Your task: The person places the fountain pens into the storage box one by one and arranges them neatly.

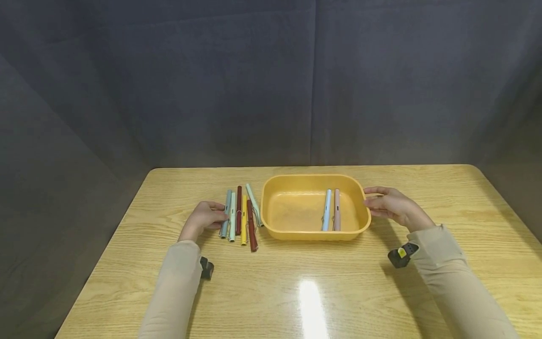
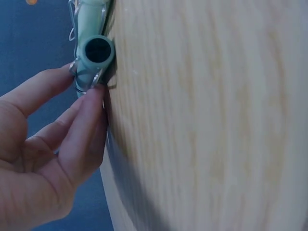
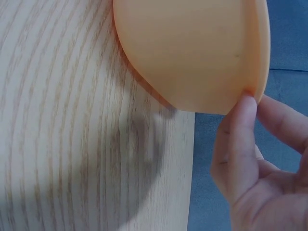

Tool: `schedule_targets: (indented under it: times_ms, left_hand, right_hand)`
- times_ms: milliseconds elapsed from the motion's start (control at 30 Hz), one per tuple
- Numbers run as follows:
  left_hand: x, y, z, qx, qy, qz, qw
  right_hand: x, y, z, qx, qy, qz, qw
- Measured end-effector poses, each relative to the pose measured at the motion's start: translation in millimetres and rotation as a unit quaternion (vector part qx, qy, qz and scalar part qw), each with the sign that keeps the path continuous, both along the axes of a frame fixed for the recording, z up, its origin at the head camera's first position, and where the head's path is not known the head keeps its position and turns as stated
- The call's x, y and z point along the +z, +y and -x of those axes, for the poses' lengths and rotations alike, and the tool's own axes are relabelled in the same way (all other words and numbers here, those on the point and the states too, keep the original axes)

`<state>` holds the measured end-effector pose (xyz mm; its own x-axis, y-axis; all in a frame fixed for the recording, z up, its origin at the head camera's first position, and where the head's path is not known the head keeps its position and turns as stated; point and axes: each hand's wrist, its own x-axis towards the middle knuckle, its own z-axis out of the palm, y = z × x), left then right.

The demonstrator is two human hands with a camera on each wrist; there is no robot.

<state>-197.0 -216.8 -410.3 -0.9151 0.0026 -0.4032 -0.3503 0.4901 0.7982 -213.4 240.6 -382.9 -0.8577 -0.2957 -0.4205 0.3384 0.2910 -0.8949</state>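
Observation:
My left hand (image 1: pixel 206 215) reaches to the left end of a row of pens. In the left wrist view its thumb and fingers pinch a grey-blue pen (image 2: pixel 86 79), partly hidden behind the open end of a pale green pen (image 2: pixel 107 41). The row on the table also holds dark red pens (image 1: pixel 251 228), a yellow pen (image 1: pixel 243 221) and another pale green pen leaning beside the tray. My right hand (image 1: pixel 391 205) holds the right rim of a yellow plastic tray (image 1: pixel 313 235). A light blue pen (image 1: pixel 326 209) and a pink pen (image 1: pixel 337 209) lie inside it.
The wooden table (image 1: pixel 237 292) runs back to a dark grey curtain (image 1: pixel 237 94), which also hangs along both sides. A black wrist camera (image 1: pixel 206 268) hangs by the left sleeve, another (image 1: pixel 399 257) by the right sleeve.

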Motion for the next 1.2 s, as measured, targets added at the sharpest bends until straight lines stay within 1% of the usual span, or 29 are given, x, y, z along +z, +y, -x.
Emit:
schedule_targets:
  times_ms: [133,333,500,667,767,867,1000,1133,1200]
  left_hand:
    - [0.7,-3.5,0.3,0.001,-0.005,-0.014,0.9999]
    - [3.4,-9.8,1.2,0.013,-0.008,-0.045,0.9989]
    - [10.1,-11.7,-0.3,0.014,0.003,-0.062,0.998]
    - [17.7,-11.4,-1.2,0.005,0.011,-0.079,0.9968]
    - [20.5,-11.2,-0.8,0.009,0.014,-0.091,0.9957]
    - [22.9,-10.0,-0.7,0.015,0.018,-0.103,0.9944]
    - [26.3,-4.8,0.0,0.034,0.019,-0.122,0.9917]
    - [30.4,2.6,1.3,0.039,0.023,-0.139,0.9893]
    - [32.0,5.9,2.0,0.036,0.026,-0.146,0.9882]
  right_hand:
    - [0.9,0.0,0.6,-0.001,-0.003,0.003,1.0]
    - [1.6,0.2,0.5,-0.002,-0.002,0.004,1.0]
    - [1.0,0.8,0.5,-0.002,-0.002,0.008,1.0]
    - [1.4,0.8,0.5,-0.002,-0.002,0.006,1.0]
    - [1.9,0.8,0.4,-0.002,-0.003,0.004,1.0]
    - [2.1,1.2,0.3,-0.003,-0.004,0.003,1.0]
    - [1.8,1.0,0.3,-0.003,-0.006,0.005,1.0]
    - [1.4,0.8,0.4,-0.004,-0.006,0.008,0.9999]
    - [1.1,1.2,0.3,-0.004,-0.005,0.009,0.9999]
